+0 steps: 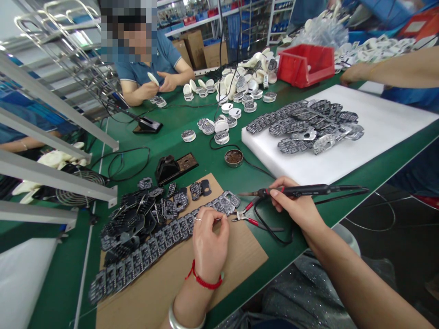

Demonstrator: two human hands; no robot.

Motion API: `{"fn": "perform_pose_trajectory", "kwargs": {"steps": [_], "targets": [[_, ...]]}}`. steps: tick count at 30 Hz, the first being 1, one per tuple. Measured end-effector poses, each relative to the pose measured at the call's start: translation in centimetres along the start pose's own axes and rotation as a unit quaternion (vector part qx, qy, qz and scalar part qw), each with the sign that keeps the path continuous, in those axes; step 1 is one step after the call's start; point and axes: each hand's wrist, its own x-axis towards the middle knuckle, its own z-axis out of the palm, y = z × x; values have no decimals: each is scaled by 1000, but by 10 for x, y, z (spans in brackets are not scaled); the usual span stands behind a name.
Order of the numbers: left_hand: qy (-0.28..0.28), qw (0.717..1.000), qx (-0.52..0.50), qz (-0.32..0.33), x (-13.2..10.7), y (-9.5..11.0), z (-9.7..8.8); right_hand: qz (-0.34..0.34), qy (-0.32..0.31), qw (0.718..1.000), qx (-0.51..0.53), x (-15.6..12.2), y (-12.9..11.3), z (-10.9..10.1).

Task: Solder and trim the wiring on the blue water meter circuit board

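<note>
My right hand grips a soldering iron by its black handle, the tip pointing left towards the end of a long row of circuit boards. My left hand is closed, thumb and fingers pinched together beside the right part of that row; what they pinch is too small to make out. The row lies diagonally on a brown cardboard sheet. Between my hands rest red-handled cutters, partly under the iron's cable. Behind the row is a heap of dark circuit boards.
A black iron stand and a small round tin sit beyond the boards. Finished-looking boards pile on a white foam slab. A red bin and white round parts lie farther back. Co-workers' hands work across the table.
</note>
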Motion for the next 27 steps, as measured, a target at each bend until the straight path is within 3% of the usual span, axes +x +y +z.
{"fn": "perform_pose_trajectory", "kwargs": {"steps": [19,27], "targets": [[-14,1000,-6,-6,0,-3,3,-1,-12,1000,-13,1,2,1],[6,1000,-6,-8,1,-1,2,3,9,1000,10,0,1,0]]}}
